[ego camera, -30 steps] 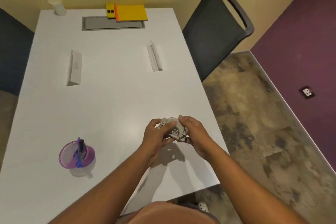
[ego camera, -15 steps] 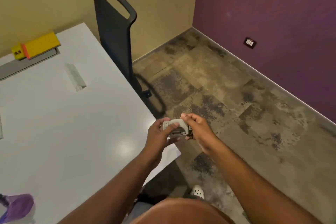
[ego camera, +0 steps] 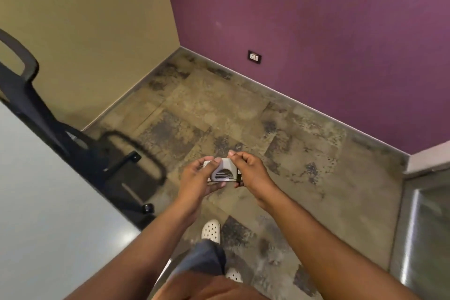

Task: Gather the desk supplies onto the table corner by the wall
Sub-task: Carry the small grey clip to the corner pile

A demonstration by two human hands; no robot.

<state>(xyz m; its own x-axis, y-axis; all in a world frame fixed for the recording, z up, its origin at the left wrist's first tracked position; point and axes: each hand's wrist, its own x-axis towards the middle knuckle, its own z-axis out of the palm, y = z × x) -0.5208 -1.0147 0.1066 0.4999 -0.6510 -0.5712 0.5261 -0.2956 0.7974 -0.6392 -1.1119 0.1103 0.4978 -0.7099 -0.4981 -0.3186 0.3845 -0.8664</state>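
Held thing: small grey device (ego camera: 222, 170) — kind unclear, no readable writing
Left hand (ego camera: 198, 178): grips its left end
Right hand (ego camera: 248, 168): pinches its right end
Table (ego camera: 43, 202): cut off at left

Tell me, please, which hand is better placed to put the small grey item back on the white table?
Left, probably. Both hands grip the small grey item over the floor, but the left hand is on the side nearer the white table. The right hand would have to cross over.
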